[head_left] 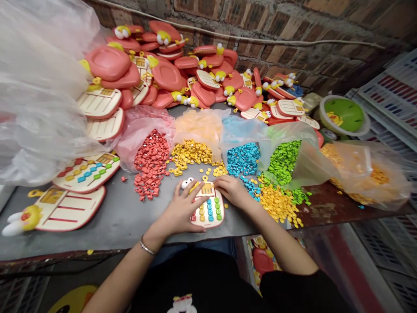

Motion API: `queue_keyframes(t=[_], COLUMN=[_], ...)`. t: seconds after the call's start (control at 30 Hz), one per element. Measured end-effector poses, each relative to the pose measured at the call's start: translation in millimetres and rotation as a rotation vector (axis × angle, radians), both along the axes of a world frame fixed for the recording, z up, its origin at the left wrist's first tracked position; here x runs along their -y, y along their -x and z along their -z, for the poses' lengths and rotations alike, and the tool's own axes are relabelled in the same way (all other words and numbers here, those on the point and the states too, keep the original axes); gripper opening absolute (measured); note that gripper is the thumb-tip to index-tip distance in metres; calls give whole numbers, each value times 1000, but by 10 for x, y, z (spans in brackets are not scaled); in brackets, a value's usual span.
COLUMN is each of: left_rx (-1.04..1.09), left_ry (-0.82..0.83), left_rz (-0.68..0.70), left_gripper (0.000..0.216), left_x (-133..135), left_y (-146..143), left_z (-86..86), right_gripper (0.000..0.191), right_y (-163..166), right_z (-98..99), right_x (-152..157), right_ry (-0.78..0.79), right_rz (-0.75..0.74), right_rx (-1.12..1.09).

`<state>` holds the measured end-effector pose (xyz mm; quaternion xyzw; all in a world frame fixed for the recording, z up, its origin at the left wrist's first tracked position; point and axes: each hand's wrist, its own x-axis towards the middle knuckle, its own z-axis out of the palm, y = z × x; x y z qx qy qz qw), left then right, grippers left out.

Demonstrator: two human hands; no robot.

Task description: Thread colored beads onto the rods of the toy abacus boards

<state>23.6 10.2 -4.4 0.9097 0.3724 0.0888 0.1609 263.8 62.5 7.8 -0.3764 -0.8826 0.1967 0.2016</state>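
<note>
A small cream toy abacus board (208, 213) with red edging lies on the grey table top (124, 226), with rows of coloured beads on it. My left hand (180, 208) spreads over its left side and holds it, close to a white-eyed yellow duck piece (187, 183). My right hand (231, 190) curls with its fingertips at the board's upper right edge. Whether those fingers pinch a bead is hidden. Loose piles of red beads (150, 163), yellow beads (190, 155), blue beads (243, 159) and green beads (284, 161) spill from plastic bags just beyond my hands.
A heap of coral-red toy boards with duck pieces (163, 74) fills the back against a brick wall (280, 48). Large cream boards (86, 175) lie to the left beside a clear plastic sheet (35, 95). A green-lined bowl (344, 115) and white crates (391, 95) stand at right.
</note>
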Motion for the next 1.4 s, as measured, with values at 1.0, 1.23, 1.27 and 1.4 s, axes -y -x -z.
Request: queue_keyframes(t=[1.0,1.23,1.27,1.4], left_rx=[196,363,399,462], left_ry=[-176,-284,-295,-309], left_rz=[41,-23,-50,-117], left_gripper=[100,131,135,123], left_x=[32,64,69,71], left_y=[5,91,102,106], left_z=[7,-17,-25,-54], right_gripper=[17,40,41,37], right_y=[-50,-112,-203,-857], right_z=[-314,-420,-424,-249], right_x=[-220,472,656,1672], right_ry=[804,645,617,488], right_rz=[41,391,447,893], right_rx=[-187,-594,-628,-711])
